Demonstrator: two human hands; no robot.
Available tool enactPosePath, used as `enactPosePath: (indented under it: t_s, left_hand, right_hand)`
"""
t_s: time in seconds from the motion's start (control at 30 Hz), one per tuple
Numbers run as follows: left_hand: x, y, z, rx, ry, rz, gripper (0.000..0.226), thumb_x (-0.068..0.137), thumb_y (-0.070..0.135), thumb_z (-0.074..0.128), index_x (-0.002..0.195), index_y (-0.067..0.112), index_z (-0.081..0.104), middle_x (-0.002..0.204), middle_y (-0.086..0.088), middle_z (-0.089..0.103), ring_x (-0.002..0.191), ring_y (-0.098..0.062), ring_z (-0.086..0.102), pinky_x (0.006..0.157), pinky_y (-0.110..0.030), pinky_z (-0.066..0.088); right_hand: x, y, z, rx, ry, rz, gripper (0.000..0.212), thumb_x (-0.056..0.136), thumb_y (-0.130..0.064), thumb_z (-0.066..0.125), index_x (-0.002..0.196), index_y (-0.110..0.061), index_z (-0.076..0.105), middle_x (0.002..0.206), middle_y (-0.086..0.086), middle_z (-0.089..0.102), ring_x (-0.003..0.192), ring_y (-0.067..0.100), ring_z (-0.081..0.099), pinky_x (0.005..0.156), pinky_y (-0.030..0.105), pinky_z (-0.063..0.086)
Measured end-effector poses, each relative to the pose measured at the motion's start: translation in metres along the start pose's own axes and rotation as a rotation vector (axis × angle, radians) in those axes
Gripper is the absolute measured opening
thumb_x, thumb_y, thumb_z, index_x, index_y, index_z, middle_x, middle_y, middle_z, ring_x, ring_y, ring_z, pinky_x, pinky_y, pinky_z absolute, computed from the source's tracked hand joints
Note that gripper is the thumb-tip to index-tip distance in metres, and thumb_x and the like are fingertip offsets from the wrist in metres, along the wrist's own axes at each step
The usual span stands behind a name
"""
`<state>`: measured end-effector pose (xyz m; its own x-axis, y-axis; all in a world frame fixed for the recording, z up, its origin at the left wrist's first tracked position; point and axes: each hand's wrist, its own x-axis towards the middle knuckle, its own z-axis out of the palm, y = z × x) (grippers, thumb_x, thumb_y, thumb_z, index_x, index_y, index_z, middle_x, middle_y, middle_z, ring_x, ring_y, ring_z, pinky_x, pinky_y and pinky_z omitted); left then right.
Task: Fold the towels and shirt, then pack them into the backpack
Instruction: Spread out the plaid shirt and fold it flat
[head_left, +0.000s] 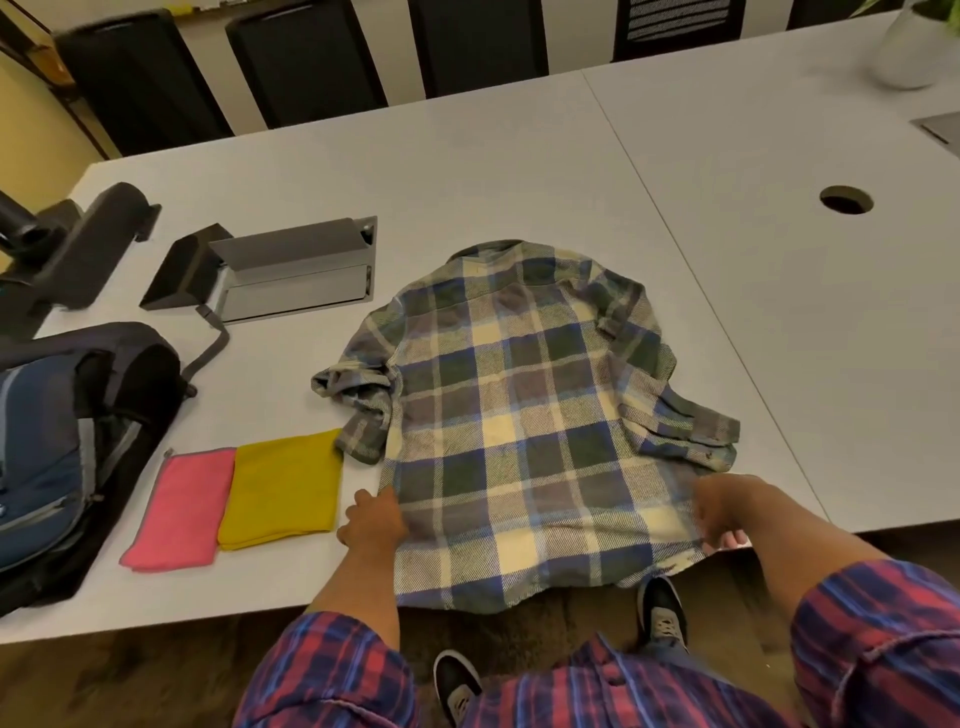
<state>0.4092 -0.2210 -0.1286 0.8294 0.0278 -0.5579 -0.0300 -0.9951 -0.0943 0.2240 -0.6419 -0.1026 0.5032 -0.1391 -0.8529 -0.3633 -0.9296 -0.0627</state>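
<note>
The plaid shirt (524, 415) lies spread back-up on the grey surface (467, 171), its hem hanging over the near edge. My left hand (375, 519) rests at the shirt's left edge, grip curled on the cloth there, I think, though the fingers are partly hidden. My right hand (722, 512) pinches the right hem. The pink towel (179, 509) and yellow towel (283, 488) lie folded, touching, left of the shirt, beside the backpack (57, 441).
</note>
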Motion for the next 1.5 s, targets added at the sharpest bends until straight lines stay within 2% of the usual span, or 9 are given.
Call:
enactPosePath:
  t_s: [0.07,0.1,0.17,0.23,0.37,0.53,0.67,0.83,1.5]
  left_hand:
    - [0.000,0.005,-0.003,-0.040,0.007,-0.003,0.045,0.097,0.025,0.052,0.140,0.019,0.038,0.138,-0.014,0.041,0.128,-0.033,0.044,0.100,-0.047,0.043]
    - [-0.001,0.007,-0.004,-0.082,-0.001,-0.015,0.046,0.097,0.023,0.052,0.140,0.018,0.036,0.137,-0.014,0.045,0.127,-0.034,0.047,0.099,-0.047,0.044]
    - [-0.004,0.012,-0.002,-0.178,-0.024,-0.034,0.052,0.095,0.021,0.055,0.140,0.017,0.029,0.134,-0.015,0.051,0.123,-0.034,0.052,0.097,-0.047,0.045]
    - [-0.006,0.013,0.002,-0.248,-0.042,-0.054,0.059,0.093,0.020,0.057,0.140,0.017,0.021,0.132,-0.015,0.053,0.121,-0.035,0.054,0.095,-0.048,0.044]
    - [-0.005,0.005,0.007,-0.258,-0.111,-0.058,0.073,0.086,0.016,0.065,0.139,0.018,0.014,0.128,-0.018,0.052,0.118,-0.037,0.054,0.099,-0.051,0.048]
    - [-0.003,-0.004,0.006,-0.193,-0.125,-0.035,0.074,0.086,0.013,0.065,0.140,0.017,0.015,0.126,-0.017,0.054,0.118,-0.035,0.055,0.099,-0.050,0.049]
    - [-0.002,-0.003,0.002,-0.155,-0.120,-0.025,0.069,0.088,0.016,0.065,0.141,0.015,0.021,0.132,-0.017,0.053,0.122,-0.035,0.054,0.100,-0.049,0.048]
    - [0.001,0.000,0.002,-0.147,-0.132,-0.026,0.070,0.087,0.018,0.066,0.142,0.017,0.023,0.134,-0.016,0.052,0.126,-0.036,0.051,0.102,-0.051,0.046]
    - [-0.004,-0.006,0.005,-0.127,-0.085,-0.006,0.060,0.091,0.027,0.062,0.139,0.020,0.027,0.131,-0.013,0.054,0.122,-0.034,0.054,0.095,-0.050,0.048]
  right_hand:
    - [-0.002,0.000,0.006,0.044,-0.043,-0.011,0.026,0.100,-0.010,0.056,0.126,-0.003,0.057,0.091,0.014,0.065,0.039,0.000,0.055,0.046,0.013,0.042]
    - [-0.005,-0.004,0.006,0.033,-0.045,-0.021,0.013,0.097,-0.021,0.064,0.108,-0.016,0.059,0.086,0.006,0.066,0.046,0.000,0.054,0.051,0.012,0.041]
    - [-0.003,-0.004,0.003,-0.013,0.039,-0.052,0.022,0.087,-0.039,0.074,0.082,-0.029,0.055,0.075,-0.008,0.061,0.058,0.003,0.053,0.058,0.016,0.041]
    - [0.001,-0.008,0.000,-0.090,0.127,-0.127,0.029,0.080,-0.048,0.075,0.075,-0.032,0.051,0.078,-0.011,0.058,0.069,0.007,0.052,0.063,0.022,0.041]
    - [0.009,-0.018,0.007,-0.185,0.185,-0.258,0.037,0.073,-0.053,0.077,0.090,-0.033,0.050,0.089,-0.011,0.057,0.080,0.011,0.052,0.068,0.028,0.043]
    - [0.012,-0.042,0.020,-0.446,0.161,-0.432,0.072,0.082,-0.041,0.074,0.142,-0.027,0.036,0.131,0.001,0.053,0.103,0.024,0.059,0.081,0.035,0.048]
    - [0.012,-0.063,0.027,-0.614,0.228,-0.591,0.079,0.087,-0.034,0.072,0.148,-0.026,0.022,0.143,0.008,0.038,0.105,0.031,0.058,0.079,0.042,0.050]
    - [0.017,-0.087,0.032,-0.710,0.282,-0.756,0.066,0.094,-0.039,0.065,0.144,-0.025,0.024,0.143,0.016,0.038,0.104,0.039,0.060,0.080,0.051,0.055]
    - [0.019,-0.079,0.049,-0.507,0.388,-0.719,0.038,0.106,-0.035,0.039,0.136,-0.014,0.046,0.137,0.011,0.051,0.102,0.030,0.061,0.085,0.044,0.052]
